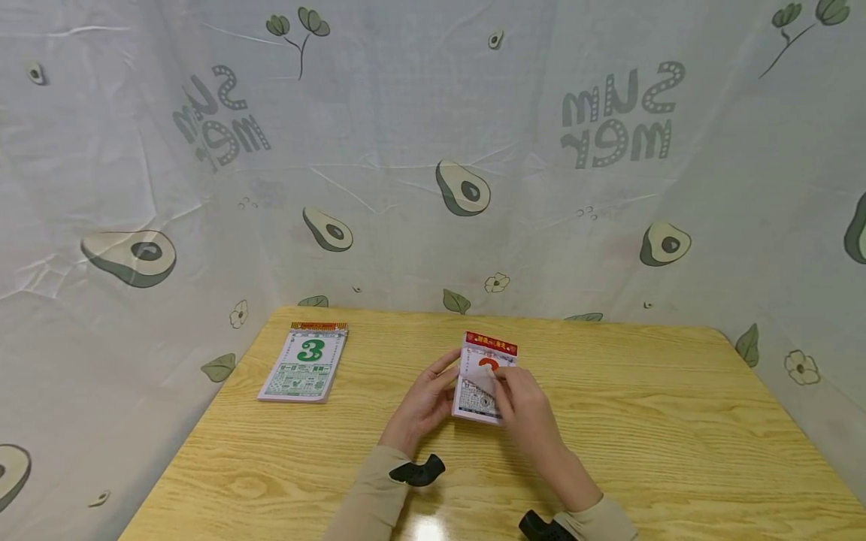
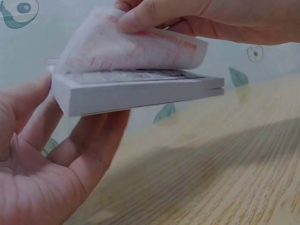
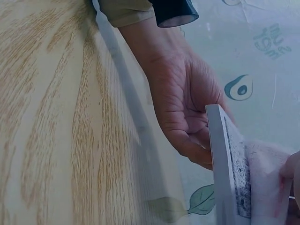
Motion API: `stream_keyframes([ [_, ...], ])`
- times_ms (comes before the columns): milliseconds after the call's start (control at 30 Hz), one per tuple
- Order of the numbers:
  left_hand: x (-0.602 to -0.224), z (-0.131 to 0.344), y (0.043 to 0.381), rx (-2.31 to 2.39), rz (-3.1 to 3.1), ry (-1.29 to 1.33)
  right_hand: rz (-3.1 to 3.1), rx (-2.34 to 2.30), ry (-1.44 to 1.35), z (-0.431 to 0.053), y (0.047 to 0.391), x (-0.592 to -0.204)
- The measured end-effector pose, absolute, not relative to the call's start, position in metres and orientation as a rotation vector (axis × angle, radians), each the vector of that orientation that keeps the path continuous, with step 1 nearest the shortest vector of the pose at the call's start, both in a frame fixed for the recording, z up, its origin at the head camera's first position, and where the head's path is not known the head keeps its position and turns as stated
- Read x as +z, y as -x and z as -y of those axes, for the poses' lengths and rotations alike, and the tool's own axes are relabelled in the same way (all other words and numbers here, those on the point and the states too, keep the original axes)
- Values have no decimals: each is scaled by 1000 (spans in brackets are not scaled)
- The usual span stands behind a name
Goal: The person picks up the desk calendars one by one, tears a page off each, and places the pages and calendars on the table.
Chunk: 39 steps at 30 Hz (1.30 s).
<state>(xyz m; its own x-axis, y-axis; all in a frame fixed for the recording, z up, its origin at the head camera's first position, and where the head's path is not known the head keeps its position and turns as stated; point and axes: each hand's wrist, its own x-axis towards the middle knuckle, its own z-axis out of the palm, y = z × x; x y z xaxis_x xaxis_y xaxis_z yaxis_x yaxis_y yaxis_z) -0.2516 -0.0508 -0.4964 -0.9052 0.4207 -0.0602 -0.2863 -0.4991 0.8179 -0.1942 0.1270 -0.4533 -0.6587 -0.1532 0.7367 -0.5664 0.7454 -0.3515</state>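
Observation:
My left hand [image 1: 425,406] grips a tear-off calendar [image 1: 476,404] by its left side and from underneath, holding it above the table. The calendar has a red header strip and a red numeral, partly covered by my right hand [image 1: 531,415]. Between thumb and fingers, the right hand pinches the top page [image 2: 131,49], a thin sheet with red print showing through. In the left wrist view this page is lifted and curled back over the thick pad [image 2: 145,97], exposing a dark-printed page beneath. The right wrist view catches only the right fingertips [image 3: 294,171], at its edge.
A second tear-off calendar [image 1: 304,368], with a green 3, lies flat at the table's back left. The wooden table [image 1: 643,421] ends against a pale curtain [image 1: 406,98] printed with avocados and leaves. Black devices are strapped to both wrists.

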Motion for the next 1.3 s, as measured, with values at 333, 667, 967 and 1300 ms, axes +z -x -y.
stream_keyframes([
  [333,-492,38,247,2292,-1153,-386,2357,970,-414,-130,195,-459],
  [667,-490,38,250,2375,-1211,-282,2349,1046,-389,-128,197,-459],
  [967,-496,37,251,2405,-1297,-169,2423,1051,-313,-130,197,-456],
  [1300,-497,34,248,2355,-1360,-104,2393,988,-294,-134,198,-450],
])
